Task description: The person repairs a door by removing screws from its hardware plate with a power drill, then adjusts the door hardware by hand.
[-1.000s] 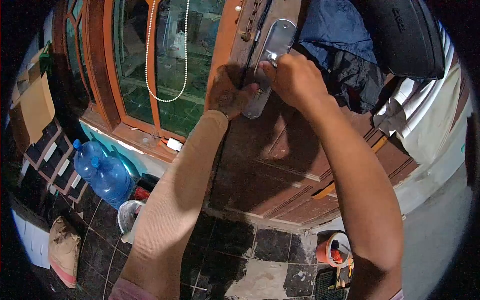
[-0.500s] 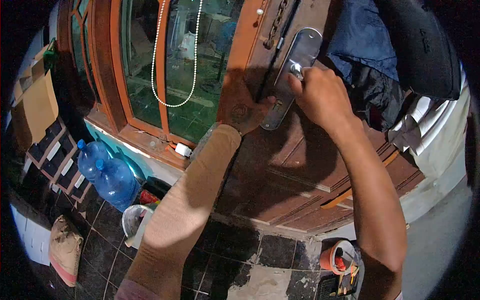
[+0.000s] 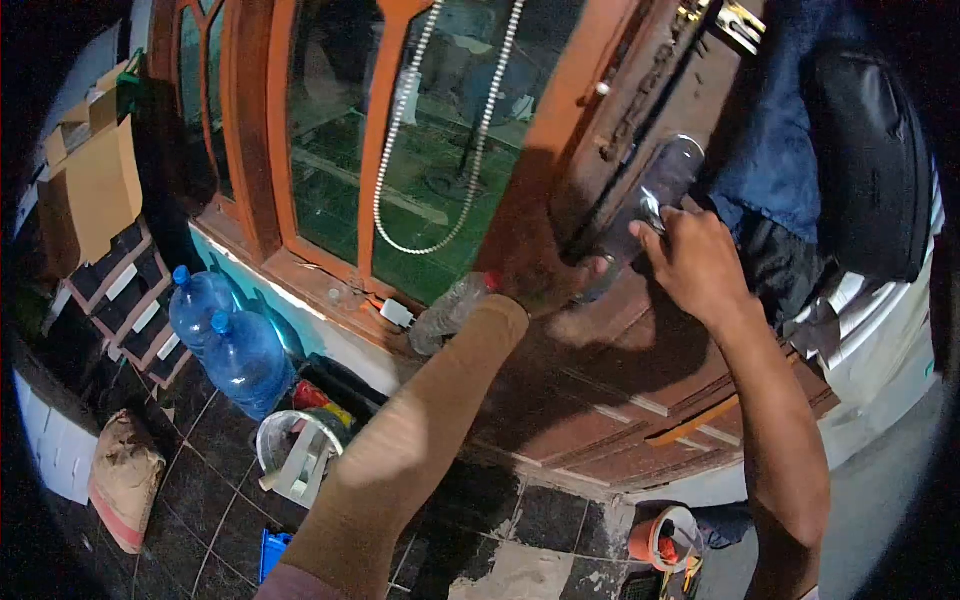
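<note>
A wooden door carries a long metal handle plate near its left edge. My right hand is closed round the silver door handle on that plate. My left hand lies in shadow by the plate's lower end, at the door's edge. Its thumb reaches toward the plate; the other fingers are hard to make out in the dark. A string of white beads hangs before the window to the left.
Large blue bottles and a white bucket stand below the window. A sack lies at the left. An orange-and-white bucket stands near the door's foot. Clothes and a black bag hang at the right.
The view has shifted, so the door, plate and window sit further right and lower. My right hand remains on the handle, and my left hand stays by the plate's lower end.
</note>
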Action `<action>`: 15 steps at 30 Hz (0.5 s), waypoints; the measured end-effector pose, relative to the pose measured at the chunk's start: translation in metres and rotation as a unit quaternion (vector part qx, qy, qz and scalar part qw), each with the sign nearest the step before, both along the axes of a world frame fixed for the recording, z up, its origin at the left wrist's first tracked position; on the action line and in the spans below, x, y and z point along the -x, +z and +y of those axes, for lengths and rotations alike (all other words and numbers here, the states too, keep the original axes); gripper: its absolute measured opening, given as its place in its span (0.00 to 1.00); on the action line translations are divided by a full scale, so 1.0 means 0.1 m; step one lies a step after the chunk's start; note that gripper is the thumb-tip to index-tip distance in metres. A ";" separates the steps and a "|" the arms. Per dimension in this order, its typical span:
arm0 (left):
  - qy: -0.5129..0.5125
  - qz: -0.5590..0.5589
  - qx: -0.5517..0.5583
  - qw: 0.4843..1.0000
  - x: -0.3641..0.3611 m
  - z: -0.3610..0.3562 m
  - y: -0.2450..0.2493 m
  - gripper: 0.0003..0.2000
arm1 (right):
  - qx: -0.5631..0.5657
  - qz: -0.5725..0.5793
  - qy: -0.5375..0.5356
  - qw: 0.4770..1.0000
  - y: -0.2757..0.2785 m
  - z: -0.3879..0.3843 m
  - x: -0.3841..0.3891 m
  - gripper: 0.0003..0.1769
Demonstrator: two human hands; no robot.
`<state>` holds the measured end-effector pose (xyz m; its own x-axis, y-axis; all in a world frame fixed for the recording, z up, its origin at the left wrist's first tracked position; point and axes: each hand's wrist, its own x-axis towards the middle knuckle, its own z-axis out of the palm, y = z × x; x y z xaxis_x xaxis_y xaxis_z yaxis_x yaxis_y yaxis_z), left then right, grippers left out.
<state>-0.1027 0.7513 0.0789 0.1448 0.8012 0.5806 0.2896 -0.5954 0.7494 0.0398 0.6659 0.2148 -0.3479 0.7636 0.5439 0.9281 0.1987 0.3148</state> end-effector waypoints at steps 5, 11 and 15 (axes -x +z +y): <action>-0.029 -0.025 -0.030 0.999 0.06 0.02 -0.01 0.62 | 0.071 0.020 -0.098 0.992 0.05 0.06 0.04 0.24; -0.163 -0.045 0.033 0.985 0.29 0.09 -0.15 0.67 | 0.058 0.023 -0.044 0.997 -0.02 -0.35 0.20 0.23; -0.164 -0.009 0.046 0.985 0.31 -0.35 -0.13 0.64 | 0.058 0.044 -0.037 0.997 0.03 -0.64 0.26 0.23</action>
